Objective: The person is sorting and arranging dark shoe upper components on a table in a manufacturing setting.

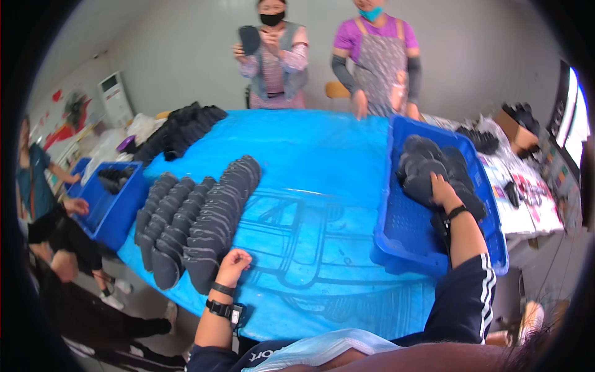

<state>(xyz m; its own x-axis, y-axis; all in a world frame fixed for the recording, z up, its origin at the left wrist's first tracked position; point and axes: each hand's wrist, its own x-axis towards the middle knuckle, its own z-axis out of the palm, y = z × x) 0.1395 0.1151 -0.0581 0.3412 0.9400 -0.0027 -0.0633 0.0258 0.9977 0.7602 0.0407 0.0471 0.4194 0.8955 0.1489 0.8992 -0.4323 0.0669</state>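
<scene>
Blue crate (406, 232) on the right side of the table (310, 161), which has a blue plastic cover; inside it a heap of dark insoles (427, 164) piled toward the far end, near end of the crate floor bare. Right hand (443, 189) is down in the crate, fingers curled onto the near edge of the heap, touching the top insoles; can't tell if it's actually gripping one or just resting on them. Black band on that wrist. Left hand (234, 260) is at the near-left table edge, fingers bent in loosely, knuckles against the closest end of the rows of insoles (198, 220), w/ nothing visibly pinched. Watch + black band on the left wrist. The rows: approx. 3 overlapping lines of dark insoles, shingled, running from the near-left edge toward table centre. So heap = right under the right hand, rows = just beside the left hand, the two lots well apart w/ bare cover between. Another dark pile (183, 127) at the far-left corner. Second blue crate (111, 204) off the left side, lower, a few dark pieces in it. Two people stand at the far side, one holding up a single insole (250, 38); another person at far left.
</scene>
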